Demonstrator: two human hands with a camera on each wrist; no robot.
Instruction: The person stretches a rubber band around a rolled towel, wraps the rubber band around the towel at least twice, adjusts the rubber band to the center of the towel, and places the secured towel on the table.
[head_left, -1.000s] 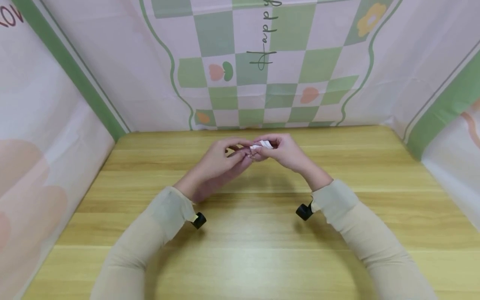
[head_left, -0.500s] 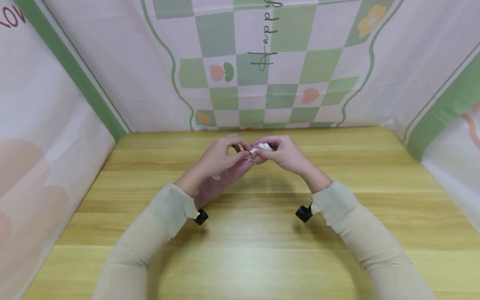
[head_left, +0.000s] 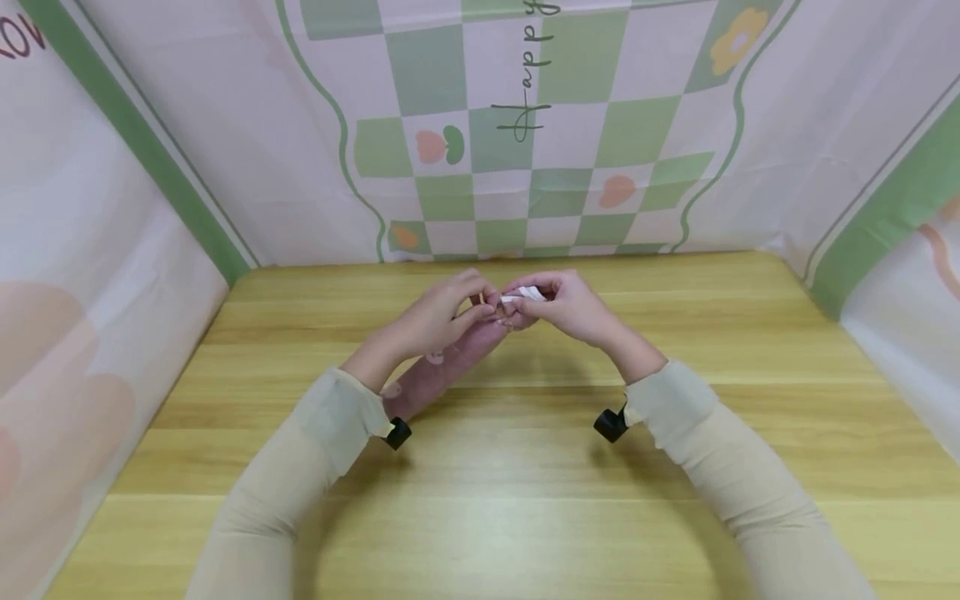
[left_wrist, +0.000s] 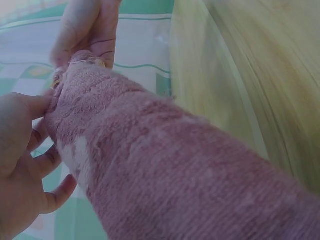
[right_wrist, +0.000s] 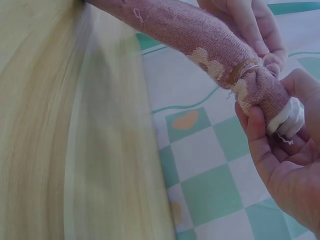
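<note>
A rolled pink towel [left_wrist: 165, 150] with pale patches slants down from both hands, its lower part below the left forearm. Near its upper end a yellowish-brown rubber band [right_wrist: 243, 70] cinches the cloth. My right hand [head_left: 573, 307] grips the gathered end past the band, where a white edge [right_wrist: 287, 117] sticks out between thumb and fingers. My left hand [head_left: 442, 315] pinches at the towel beside the band with thumb and index finger, the other fingers [left_wrist: 60, 195] loosely bent. Whether those fingertips hold the band itself cannot be made out.
The hands are above the far part of a wooden table [head_left: 495, 492]. Behind it hangs a green-and-white checked cloth [head_left: 570, 133], with printed cloth on both sides. Small black cameras [head_left: 611, 425] sit at the wrists.
My left fingers have shifted slightly at the band, and more of the towel shows below the left forearm. The right hand keeps its grip on the towel's end, almost still.
</note>
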